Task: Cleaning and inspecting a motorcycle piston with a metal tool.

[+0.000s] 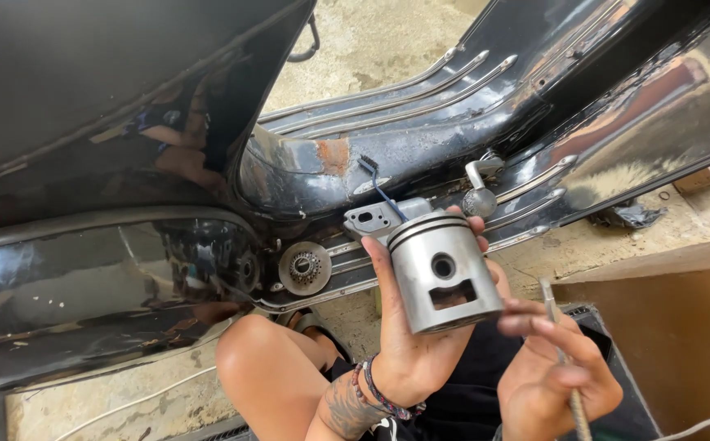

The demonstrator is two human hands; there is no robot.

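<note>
The left hand (408, 327) holds a piston (445, 272) up in front of the black scooter body (420, 131). Its grip is closed around the piston: the thumb runs up the left side of the skirt, the fingertips curl over the far edge near the crown, and the palm supports it from behind. The piston is a dull grey metal cylinder with a matte, slightly scuffed skin. Thin ring grooves run just below the crown, a round pin hole sits in the middle of the skirt, and a rectangular window with a notched upper edge is cut beneath it.

The right hand (555, 371) sits just below and to the right. Its grip is pinched shut on a thin metal rod (563, 359), blurred, with its tip close to the piston's lower rim; whether they touch cannot be told.

Behind them, the scooter's glossy painted steel shows a rust patch (334, 153), raised chrome floor strips (387, 102), a round ribbed metal hub (304, 267) and a pedal lever (479, 189) with a rounded pad. A beaded bracelet (379, 394) circles the left wrist. The floor is rough concrete (363, 49).
</note>
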